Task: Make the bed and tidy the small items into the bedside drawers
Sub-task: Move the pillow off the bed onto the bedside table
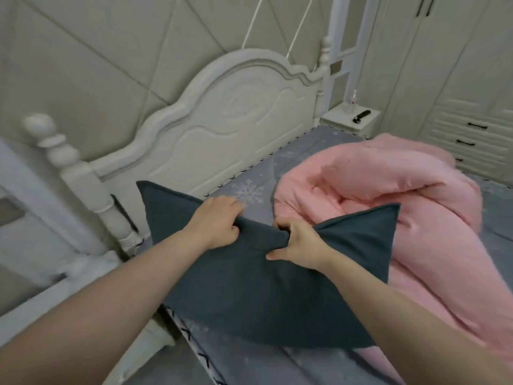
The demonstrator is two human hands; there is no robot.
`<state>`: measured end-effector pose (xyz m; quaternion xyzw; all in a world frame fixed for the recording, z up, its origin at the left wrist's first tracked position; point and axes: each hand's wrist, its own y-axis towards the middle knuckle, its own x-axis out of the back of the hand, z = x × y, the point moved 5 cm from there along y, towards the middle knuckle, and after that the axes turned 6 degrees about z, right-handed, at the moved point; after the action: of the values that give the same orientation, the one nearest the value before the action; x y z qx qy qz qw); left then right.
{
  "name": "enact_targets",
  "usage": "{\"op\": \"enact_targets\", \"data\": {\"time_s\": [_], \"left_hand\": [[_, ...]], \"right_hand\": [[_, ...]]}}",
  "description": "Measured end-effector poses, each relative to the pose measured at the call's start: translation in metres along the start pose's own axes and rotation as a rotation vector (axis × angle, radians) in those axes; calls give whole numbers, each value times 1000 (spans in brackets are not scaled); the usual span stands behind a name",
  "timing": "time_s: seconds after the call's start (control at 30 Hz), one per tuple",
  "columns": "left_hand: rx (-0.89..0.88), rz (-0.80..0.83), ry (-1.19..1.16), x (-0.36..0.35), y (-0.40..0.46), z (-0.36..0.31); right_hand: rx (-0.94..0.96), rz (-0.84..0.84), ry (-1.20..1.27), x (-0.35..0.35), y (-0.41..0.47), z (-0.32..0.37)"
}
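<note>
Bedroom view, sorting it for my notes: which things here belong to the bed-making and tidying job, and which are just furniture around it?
Part of the job:
- dark pillow, gripped by left hand and right hand
- pink duvet, bunched
- grey sheet
- bottle and black item on bedside table

Just there:
- headboard
- wardrobe

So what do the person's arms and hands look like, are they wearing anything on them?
Both arms are bare as far up as the picture shows: no sleeve comes into view. The left hand and right hand wear no gloves, and I can make out no ring, watch or bracelet on either wrist.
</note>
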<state>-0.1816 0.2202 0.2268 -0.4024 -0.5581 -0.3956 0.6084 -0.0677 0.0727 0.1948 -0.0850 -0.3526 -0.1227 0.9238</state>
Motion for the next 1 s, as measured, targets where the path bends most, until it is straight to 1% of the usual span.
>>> {"op": "enact_targets", "data": {"time_s": [0.07, 0.13, 0.2, 0.33, 0.4, 0.5, 0.6, 0.67, 0.77, 0.83, 0.93, 1.0], "left_hand": [[118, 98, -19, -11, -43, 47], [251, 179, -93, -25, -93, 89], [338, 178, -141, -38, -142, 122], [486, 106, -232, -59, -234, 181], [579, 34, -268, -71, -277, 208], [693, -34, -319, -84, -329, 243], [752, -53, -354, -96, -372, 279], [800, -99, -383, -99, -400, 302], [933, -207, -443, -96, -430, 328], [993, -250, -475, -93, -445, 343], [999, -302, -495, -94, -461, 361], [999, -338, -513, -98, -466, 372]], "right_hand": [[46, 61, -60, -39, 25, 35], [66, 92, -121, -77, 46, 69], [95, 134, -173, -112, 63, 102], [155, 259, -185, -188, 94, 163], [196, 318, -186, -226, 108, 193], [251, 355, -187, -276, 123, 235], [258, 398, -222, -326, 137, 269], [262, 392, -253, -359, 148, 292], [275, 337, -293, -389, 161, 318], [339, 332, -325, -403, 165, 333], [483, 313, -456, -415, 171, 350], [498, 312, -571, -420, 179, 353]]}}
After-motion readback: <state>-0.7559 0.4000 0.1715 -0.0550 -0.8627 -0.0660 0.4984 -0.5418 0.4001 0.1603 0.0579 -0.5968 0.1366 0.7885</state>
